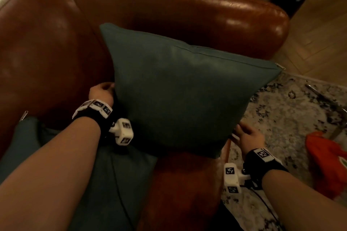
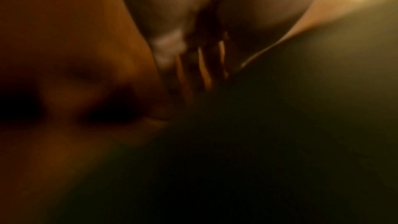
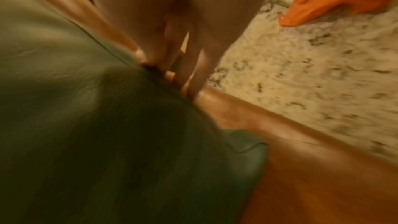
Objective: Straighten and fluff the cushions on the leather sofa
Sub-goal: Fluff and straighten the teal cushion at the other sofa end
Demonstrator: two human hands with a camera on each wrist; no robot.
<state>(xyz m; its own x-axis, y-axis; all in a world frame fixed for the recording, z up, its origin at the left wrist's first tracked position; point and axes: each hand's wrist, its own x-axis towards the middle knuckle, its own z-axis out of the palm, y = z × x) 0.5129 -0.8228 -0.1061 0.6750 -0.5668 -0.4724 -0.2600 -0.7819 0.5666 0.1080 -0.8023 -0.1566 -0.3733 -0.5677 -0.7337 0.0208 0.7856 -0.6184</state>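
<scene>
A dark teal cushion stands tilted on the brown leather sofa, leaning toward the rounded armrest. My left hand presses against its left side, fingers lying along the fabric. At the lower right edge my right hand touches the cushion with straight fingers. A second teal cushion lies flat on the seat under my left forearm. Both wrist views are blurred.
A pale speckled rug covers the floor right of the sofa, with an orange cloth lying on it. Wooden floor shows beyond the armrest. A thin metal leg crosses the rug at the right.
</scene>
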